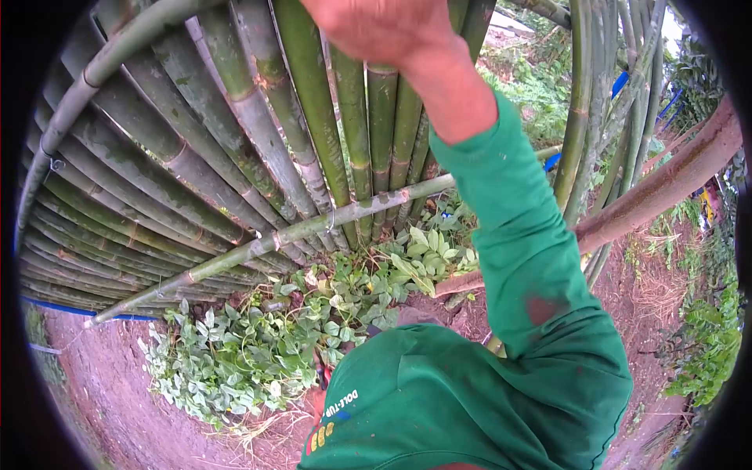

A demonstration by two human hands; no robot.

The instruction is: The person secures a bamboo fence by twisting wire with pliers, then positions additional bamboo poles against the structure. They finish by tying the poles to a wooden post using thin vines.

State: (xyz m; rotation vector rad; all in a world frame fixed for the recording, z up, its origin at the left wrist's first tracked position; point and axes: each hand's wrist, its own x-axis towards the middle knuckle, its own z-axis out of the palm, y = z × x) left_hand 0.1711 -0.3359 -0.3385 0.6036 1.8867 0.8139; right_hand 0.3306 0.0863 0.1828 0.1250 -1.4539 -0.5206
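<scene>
My right hand (pixel 384 30) is raised at the top edge, in front of upright green bamboo poles (pixel 313 98). Its fingers are blurred and cut off by the frame, so I cannot tell what they grip. The arm is in a green sleeve (pixel 517 211) with a dark stain near the elbow. A thinner bamboo crosspiece (pixel 266 243) runs slantwise over the row of poles, with thin wire ties along it. My left hand does not show. Beside the front of my green shirt (pixel 439 392), a small red and dark object (pixel 321 374) peeks out, mostly hidden.
Leafy plants (pixel 235 356) grow at the foot of the fence. Another curved bamboo rail (pixel 66 117) spans its upper left. To the right, a thick brown trunk (pixel 666 184) slants past standing bamboo stems (pixel 580 102). Bare reddish soil (pixel 117 384) lies at the lower left.
</scene>
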